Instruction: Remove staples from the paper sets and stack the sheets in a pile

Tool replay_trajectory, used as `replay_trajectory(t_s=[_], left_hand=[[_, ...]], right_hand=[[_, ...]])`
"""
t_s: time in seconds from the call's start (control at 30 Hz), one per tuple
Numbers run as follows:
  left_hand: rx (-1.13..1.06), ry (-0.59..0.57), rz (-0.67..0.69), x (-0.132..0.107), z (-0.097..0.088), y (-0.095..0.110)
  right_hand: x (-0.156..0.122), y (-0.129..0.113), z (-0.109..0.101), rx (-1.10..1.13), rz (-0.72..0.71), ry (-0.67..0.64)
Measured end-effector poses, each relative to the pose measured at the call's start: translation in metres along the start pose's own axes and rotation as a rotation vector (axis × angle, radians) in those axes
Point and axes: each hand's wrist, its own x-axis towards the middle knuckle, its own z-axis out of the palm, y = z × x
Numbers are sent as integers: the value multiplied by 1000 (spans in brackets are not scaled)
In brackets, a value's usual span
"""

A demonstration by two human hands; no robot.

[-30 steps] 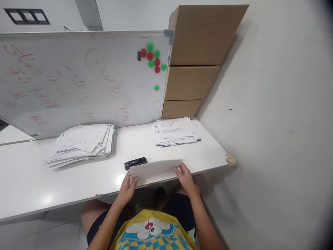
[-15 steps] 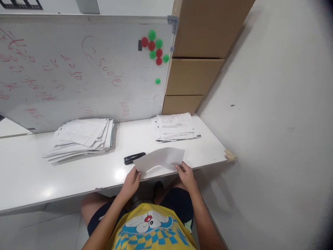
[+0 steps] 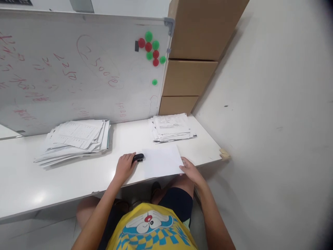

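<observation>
My left hand [image 3: 125,167] is closed around the rear part of a black stapler [image 3: 138,157] on the white table. The stapler's front end points right, close to the left edge of a white paper sheet [image 3: 162,161]. That sheet lies flat near the table's front edge. At its lower right corner, my right hand [image 3: 190,171] pinches the paper between thumb and fingers.
A large stack of papers [image 3: 78,139] sits to the left, and a smaller paper stack [image 3: 171,126] at the back right. Behind them leans a whiteboard [image 3: 104,69] with magnets. Cardboard boxes [image 3: 182,78] rise beside it. A wall [image 3: 273,121] borders the right side.
My left hand has let go of the paper, moved left and taken hold of the stapler. The paper, bent and raised before, now lies flat, still pinched by my right hand.
</observation>
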Motion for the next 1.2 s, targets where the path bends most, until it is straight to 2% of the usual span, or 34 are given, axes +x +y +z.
replay_trajectory(t_s=[0.33,0.73,1.03,1.2], left_hand=[[65,-1,-1,-5,3,2],[106,13,26,-7,3,1],[173,44,69,-7,4,-1],[184,37,107,-7,4,-2]], right_hand=[[-12,0,-2,-19,32,-71],[-5,-11,2,-57,37,-118],[-14,-21,-3,-202,119,-93],[-17,-29,1,-179,102,-76]])
